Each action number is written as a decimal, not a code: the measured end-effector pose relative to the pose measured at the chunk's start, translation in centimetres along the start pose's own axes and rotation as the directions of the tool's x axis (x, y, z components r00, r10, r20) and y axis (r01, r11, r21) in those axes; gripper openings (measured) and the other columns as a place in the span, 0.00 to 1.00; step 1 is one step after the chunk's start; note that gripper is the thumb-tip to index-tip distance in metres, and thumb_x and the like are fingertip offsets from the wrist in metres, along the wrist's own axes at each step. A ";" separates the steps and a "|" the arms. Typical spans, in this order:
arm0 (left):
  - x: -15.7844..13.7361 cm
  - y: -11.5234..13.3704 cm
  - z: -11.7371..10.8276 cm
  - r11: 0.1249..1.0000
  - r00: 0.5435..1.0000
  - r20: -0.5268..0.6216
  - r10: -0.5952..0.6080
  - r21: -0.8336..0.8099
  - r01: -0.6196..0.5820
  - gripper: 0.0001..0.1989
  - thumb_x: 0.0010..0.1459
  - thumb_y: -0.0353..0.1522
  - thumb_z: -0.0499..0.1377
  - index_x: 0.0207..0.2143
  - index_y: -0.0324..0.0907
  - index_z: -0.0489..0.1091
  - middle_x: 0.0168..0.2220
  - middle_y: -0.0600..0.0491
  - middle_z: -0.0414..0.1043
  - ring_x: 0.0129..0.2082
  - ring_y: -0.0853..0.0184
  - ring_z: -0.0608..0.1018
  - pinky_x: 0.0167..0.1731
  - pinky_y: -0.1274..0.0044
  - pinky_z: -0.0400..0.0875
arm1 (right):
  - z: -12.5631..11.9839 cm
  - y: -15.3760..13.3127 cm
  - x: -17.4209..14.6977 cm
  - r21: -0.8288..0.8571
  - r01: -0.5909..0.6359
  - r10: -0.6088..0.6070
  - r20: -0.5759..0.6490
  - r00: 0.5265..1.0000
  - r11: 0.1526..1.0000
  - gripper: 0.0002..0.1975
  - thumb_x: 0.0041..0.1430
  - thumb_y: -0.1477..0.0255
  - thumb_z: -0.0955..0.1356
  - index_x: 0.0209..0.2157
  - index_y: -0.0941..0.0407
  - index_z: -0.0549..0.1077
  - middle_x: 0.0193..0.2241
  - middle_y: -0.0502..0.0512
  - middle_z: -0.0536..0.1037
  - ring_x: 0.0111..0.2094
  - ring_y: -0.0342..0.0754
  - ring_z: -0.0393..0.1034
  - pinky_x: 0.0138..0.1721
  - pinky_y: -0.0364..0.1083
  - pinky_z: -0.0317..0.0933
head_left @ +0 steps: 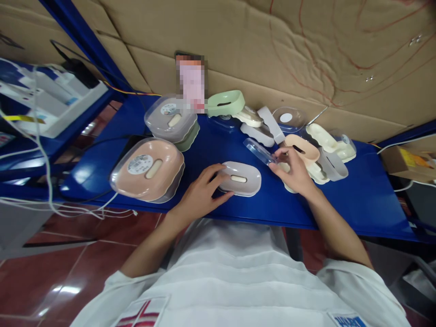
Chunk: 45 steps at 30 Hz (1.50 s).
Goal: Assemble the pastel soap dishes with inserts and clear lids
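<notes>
Grey dish: matt smooth plastic. Clear lid: glossy transparent plastic. Pink dish: matt plastic under glossy clear cover. Table: blue, glossy, reflective. Wall: matt corrugated cardboard. Shirt: white cloth
</notes>
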<state>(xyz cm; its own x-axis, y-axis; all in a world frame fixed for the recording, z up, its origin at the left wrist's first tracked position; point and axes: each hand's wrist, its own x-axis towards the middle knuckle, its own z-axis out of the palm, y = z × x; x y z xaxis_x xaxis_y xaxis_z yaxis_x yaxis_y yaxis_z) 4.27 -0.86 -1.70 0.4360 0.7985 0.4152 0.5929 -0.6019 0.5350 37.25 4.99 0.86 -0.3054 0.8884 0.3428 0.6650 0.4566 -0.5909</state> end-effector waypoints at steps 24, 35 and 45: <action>-0.7 -1.7 0.7 0.995 0.999 -0.031 -0.024 -0.100 0.020 0.27 0.65 0.40 0.70 0.63 0.47 0.70 0.67 0.41 0.67 0.67 0.52 0.75 0.67 0.56 0.73 | 2.8 -3.2 -2.2 -0.160 0.647 -0.563 0.368 0.740 0.745 0.38 0.70 0.68 0.74 0.76 0.45 0.59 0.73 0.58 0.65 0.76 0.60 0.54 0.74 0.67 0.57; -1.8 0.8 -0.7 0.997 1.000 -0.022 -0.004 0.081 0.006 0.23 0.66 0.37 0.68 0.60 0.43 0.70 0.71 0.37 0.61 0.72 0.46 0.68 0.67 0.55 0.73 | 1.9 -3.6 1.9 0.045 0.455 -0.448 0.282 0.848 0.889 0.25 0.80 0.68 0.59 0.74 0.48 0.64 0.67 0.58 0.75 0.70 0.54 0.67 0.70 0.62 0.64; -4.6 2.3 -1.1 0.932 0.972 -0.107 0.208 0.322 -0.164 0.17 0.63 0.33 0.69 0.53 0.45 0.72 0.57 0.40 0.77 0.62 0.49 0.79 0.56 0.61 0.81 | 4.9 -3.2 9.4 -0.030 0.591 -0.530 0.405 0.745 0.806 0.14 0.75 0.68 0.67 0.56 0.52 0.81 0.54 0.58 0.84 0.59 0.58 0.77 0.63 0.62 0.68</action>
<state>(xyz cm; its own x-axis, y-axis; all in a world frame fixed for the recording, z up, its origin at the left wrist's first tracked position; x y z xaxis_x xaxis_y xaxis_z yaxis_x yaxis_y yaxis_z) 2.87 -5.87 -1.58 0.4745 0.6497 0.5940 0.6995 -0.6879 0.1937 28.90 12.14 2.36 -0.8563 0.4387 0.2725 0.3765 0.8915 -0.2520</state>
